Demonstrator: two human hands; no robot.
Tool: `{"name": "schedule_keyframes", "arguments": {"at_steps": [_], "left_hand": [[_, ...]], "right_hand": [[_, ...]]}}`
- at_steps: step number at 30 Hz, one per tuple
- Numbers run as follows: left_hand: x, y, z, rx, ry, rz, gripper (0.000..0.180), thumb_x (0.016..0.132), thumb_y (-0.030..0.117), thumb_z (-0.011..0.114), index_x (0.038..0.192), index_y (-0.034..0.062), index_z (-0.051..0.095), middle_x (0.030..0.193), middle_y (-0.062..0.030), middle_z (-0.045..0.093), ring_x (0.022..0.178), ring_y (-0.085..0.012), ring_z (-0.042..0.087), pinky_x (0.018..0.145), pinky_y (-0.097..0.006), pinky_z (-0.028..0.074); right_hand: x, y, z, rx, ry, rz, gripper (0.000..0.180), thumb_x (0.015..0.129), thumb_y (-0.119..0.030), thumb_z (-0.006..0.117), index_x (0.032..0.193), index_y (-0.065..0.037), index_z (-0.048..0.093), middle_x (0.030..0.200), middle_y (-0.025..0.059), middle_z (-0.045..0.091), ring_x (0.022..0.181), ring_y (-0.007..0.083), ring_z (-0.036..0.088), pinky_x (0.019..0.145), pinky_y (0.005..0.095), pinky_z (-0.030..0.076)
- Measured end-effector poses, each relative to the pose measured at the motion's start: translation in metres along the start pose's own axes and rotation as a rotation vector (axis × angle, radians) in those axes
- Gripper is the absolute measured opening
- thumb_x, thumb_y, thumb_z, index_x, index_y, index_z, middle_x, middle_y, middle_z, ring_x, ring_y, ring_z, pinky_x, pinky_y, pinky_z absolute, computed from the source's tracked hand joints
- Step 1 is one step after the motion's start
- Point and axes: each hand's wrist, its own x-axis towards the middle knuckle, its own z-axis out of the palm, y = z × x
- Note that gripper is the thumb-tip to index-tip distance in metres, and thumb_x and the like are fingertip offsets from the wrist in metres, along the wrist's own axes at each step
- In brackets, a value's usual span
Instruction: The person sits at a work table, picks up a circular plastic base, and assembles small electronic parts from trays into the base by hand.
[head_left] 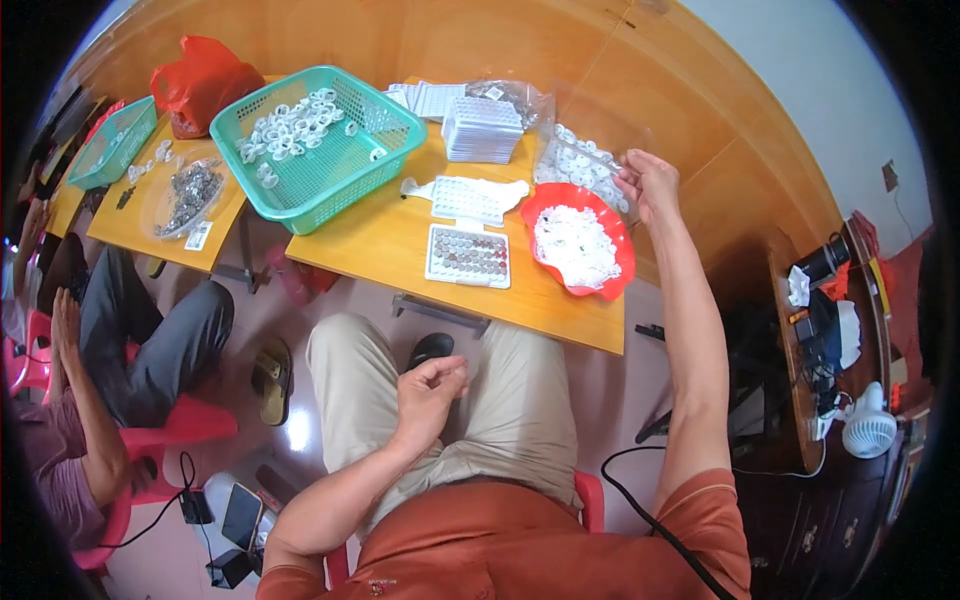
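**Right hand (650,185) at a clear bag (583,168), left hand (432,398) over the lap**

The seated person's right arm is stretched forward. Its fingers are bent close together at the right side of the bag, which contains white round pieces and lies at the far right of the yellow table (365,256). Whether they grasp the film or a piece cannot be told. The left hand is raised above the thighs, fingers curled and thumb near the forefinger; anything between them cannot be made out.

Just in front of the bag sits a red bowl (606,288) with a wavy rim, full of white bits. To its left lies a tray (467,256) with rows of small discs, and a white tray (468,197) lies just behind that one. Farther back is a stack of white trays (482,130). A green basket (335,203) at the table's left contains white rings (300,125).
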Motion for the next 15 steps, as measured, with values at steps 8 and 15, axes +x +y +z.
{"name": "schedule_keyframes", "arguments": {"at_steps": [8,15], "left_hand": [[0.006,0.002,0.000,-0.012,0.007,-0.006,0.021,0.089,0.006,0.062,0.107,-0.0060,0.066,0.084,-0.0038,0.067,0.073,-0.0067,0.060,0.067,-0.021,0.048],[0.013,-0.007,-0.007,-0.016,0.011,0.054,0.019,0.090,0.006,0.063,0.104,-0.0040,0.068,0.078,-0.0014,0.066,0.070,-0.0046,0.057,0.065,-0.020,0.046]], "right_hand": [[-0.030,0.024,0.038,-0.298,-0.140,-0.053,0.014,0.088,-0.008,0.064,0.099,0.001,0.065,0.082,0.0048,0.064,0.063,0.0090,0.060,0.057,0.0232,0.056],[-0.068,0.047,0.082,-0.475,-0.508,-0.116,0.016,0.085,-0.007,0.067,0.097,0.005,0.068,0.075,0.0061,0.066,0.058,0.0094,0.060,0.052,0.0232,0.048]]}}
